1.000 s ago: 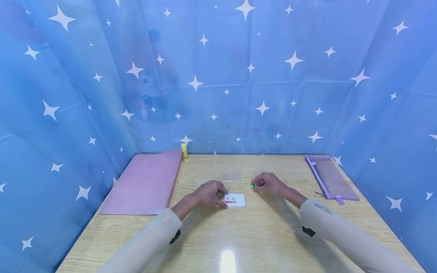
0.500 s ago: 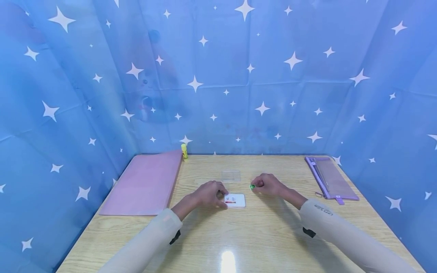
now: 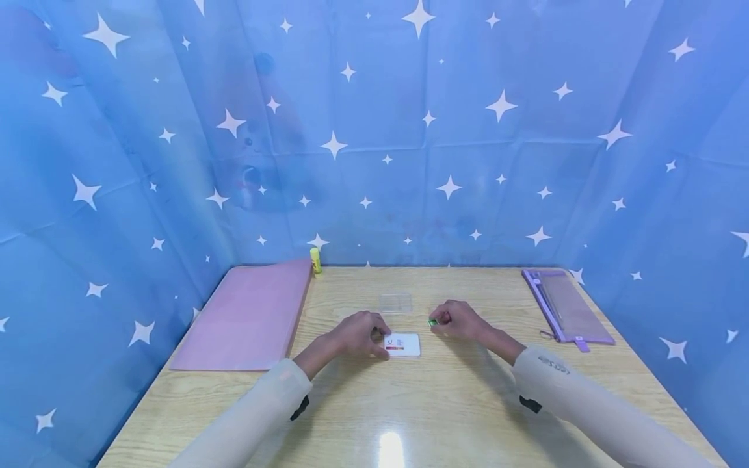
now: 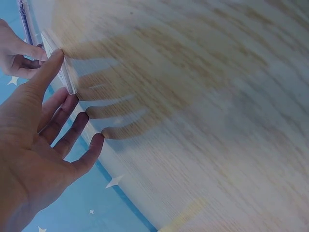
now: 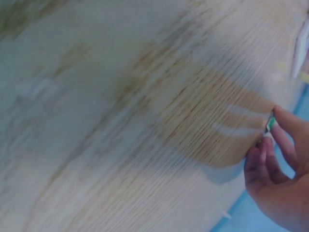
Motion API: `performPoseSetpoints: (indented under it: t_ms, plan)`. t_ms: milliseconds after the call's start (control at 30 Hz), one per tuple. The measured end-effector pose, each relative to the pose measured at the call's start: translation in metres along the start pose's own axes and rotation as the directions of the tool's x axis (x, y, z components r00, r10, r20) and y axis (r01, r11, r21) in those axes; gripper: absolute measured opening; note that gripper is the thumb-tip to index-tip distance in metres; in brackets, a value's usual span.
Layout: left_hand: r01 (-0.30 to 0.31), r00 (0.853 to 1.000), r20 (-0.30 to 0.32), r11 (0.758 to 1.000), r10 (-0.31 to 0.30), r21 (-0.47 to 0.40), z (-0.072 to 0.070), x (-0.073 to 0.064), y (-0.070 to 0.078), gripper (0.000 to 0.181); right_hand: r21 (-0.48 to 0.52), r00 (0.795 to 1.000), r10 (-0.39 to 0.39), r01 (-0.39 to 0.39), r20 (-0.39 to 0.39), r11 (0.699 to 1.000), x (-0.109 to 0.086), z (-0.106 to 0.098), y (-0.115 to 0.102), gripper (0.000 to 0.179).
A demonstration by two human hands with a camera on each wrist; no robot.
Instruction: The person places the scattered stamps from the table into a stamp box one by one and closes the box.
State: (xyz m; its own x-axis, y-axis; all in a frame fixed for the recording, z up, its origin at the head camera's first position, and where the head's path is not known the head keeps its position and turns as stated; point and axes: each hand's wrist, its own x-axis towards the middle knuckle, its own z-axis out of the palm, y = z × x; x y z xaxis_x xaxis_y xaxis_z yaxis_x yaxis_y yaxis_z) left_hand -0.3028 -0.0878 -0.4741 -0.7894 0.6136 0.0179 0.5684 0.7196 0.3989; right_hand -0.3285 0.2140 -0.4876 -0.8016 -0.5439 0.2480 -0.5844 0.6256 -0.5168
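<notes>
A white rounded card-like case, printed with a small logo and a red-orange strip, lies mid-table. My left hand grips its left end between thumb and fingertips; in the left wrist view the case shows edge-on, its other fingers spread towards the tabletop. To the right, my right hand pinches a small green-and-white flat piece between thumb and fingers, close to the table. In the right wrist view most of that piece is covered by the fingers, so its kind is unclear.
Behind the case lies a clear plastic rectangular cover. A large pink folder covers the table's left side, a yellow glue stick standing by its far corner. On the right rests a purple mesh zip pouch. Blue star-patterned cloth encloses the table.
The green piece has tilted in my right fingers, and less of its green face shows. My left hand and the white case stay in place.
</notes>
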Motion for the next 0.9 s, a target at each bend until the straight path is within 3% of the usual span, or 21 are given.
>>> performPoseSetpoints:
  t_ms: [567, 900]
  plan:
    - [0.000, 1.000, 0.005, 1.000, 0.000, 0.018, 0.0007, 0.0011, -0.0002, 0.050, 0.013, 0.999, 0.007, -0.007, 0.033, 1.000, -0.0023, 0.0008, 0.0028, 0.014]
    - [-0.019, 1.000, 0.001, 1.000, 0.019, 0.021, 0.0008, 0.0018, -0.0003, 0.049, 0.029, 0.999, -0.044, 0.043, 0.017, 0.999, -0.0034, 0.0019, 0.0010, 0.021]
